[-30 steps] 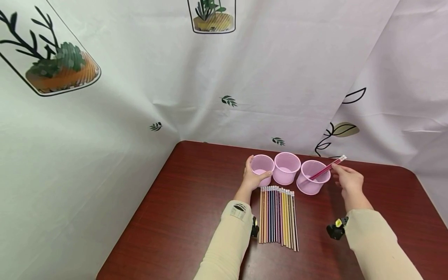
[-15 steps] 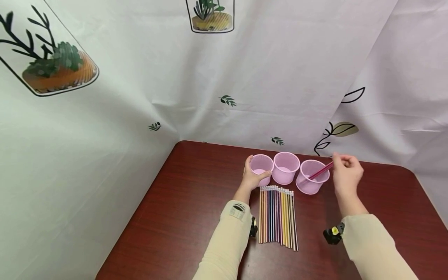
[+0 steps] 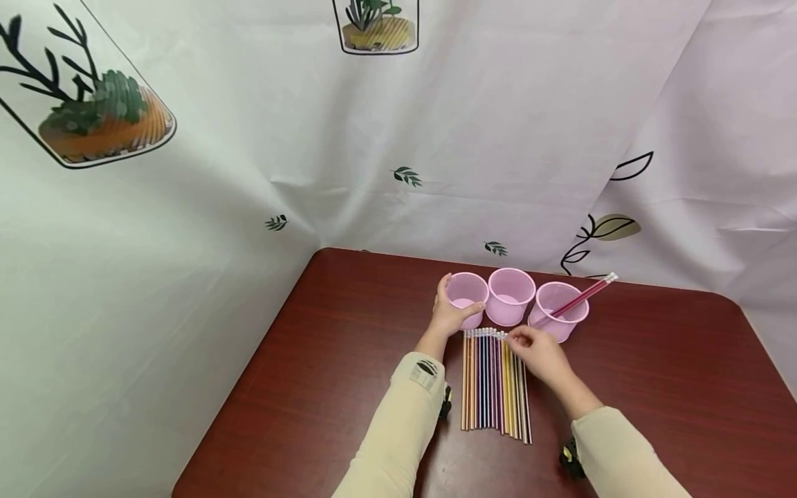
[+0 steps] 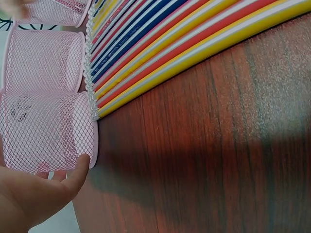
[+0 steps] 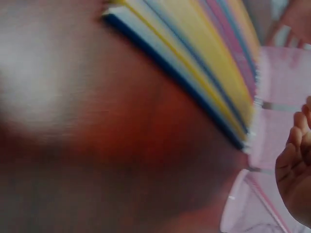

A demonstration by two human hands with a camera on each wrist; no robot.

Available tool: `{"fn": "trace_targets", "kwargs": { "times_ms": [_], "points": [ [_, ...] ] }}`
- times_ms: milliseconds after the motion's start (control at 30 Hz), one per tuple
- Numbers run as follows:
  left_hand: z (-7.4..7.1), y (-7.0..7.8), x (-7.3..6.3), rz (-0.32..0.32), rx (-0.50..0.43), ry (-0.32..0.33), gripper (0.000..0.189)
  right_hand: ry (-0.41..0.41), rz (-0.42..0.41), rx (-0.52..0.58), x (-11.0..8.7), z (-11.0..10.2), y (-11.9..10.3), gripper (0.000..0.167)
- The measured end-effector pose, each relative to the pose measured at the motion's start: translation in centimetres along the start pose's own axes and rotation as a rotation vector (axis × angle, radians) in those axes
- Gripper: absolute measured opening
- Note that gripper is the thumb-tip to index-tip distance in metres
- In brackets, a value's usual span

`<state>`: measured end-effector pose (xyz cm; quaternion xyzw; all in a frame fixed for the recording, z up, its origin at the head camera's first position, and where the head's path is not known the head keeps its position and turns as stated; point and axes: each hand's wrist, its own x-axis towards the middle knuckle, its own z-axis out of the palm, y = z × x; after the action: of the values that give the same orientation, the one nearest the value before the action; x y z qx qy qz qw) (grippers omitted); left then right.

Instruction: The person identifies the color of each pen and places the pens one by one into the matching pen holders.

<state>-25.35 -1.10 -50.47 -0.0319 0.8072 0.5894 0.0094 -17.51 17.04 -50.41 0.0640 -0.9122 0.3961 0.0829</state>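
My left hand (image 3: 448, 316) holds the left pink mesh cup (image 3: 457, 285) around its side; in the left wrist view the thumb (image 4: 80, 170) lies along its lower wall. My right hand (image 3: 543, 354) hovers at the eraser ends of a row of pencils (image 3: 492, 387), fingers loosely bent and nothing visible between them. In the right wrist view, blurred, that hand (image 5: 296, 170) stands apart from the pencil ends. A pair of dark pink pencils (image 3: 582, 296) leans in the right pink mesh cup (image 3: 569, 328), erasers up.
The middle pink mesh cup (image 3: 507, 315) stands between the other two, just beyond the pencil row. All rest on a dark red-brown wooden table (image 3: 336, 360). A white patterned cloth (image 3: 461, 152) hangs behind the table's back edge.
My right hand has let go of the dark pink pencils in the right cup and moved left and toward me, over the pencil row. My left hand keeps its hold on the left cup.
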Motion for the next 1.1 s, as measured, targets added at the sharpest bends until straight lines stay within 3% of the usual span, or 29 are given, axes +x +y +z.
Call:
{"fn": "trace_targets", "kwargs": {
  "times_ms": [100,233,400,1100],
  "points": [
    [0.1,0.0,0.0,-0.002,-0.002,0.005,0.094,-0.098,-0.018,-0.072,-0.5,1.1,0.7,0.004],
    [0.2,0.0,0.1,0.002,-0.004,0.006,0.094,-0.154,-0.052,-0.142,-0.9,2.2,1.3,0.010],
    [0.2,0.0,0.1,0.003,-0.003,0.006,0.093,-0.159,-0.047,-0.188,-0.9,2.6,1.4,0.016],
    [0.0,-0.1,-0.1,0.012,-0.003,0.009,0.094,-0.217,0.132,-0.437,-0.6,2.7,-0.6,0.019]
  ]
}}
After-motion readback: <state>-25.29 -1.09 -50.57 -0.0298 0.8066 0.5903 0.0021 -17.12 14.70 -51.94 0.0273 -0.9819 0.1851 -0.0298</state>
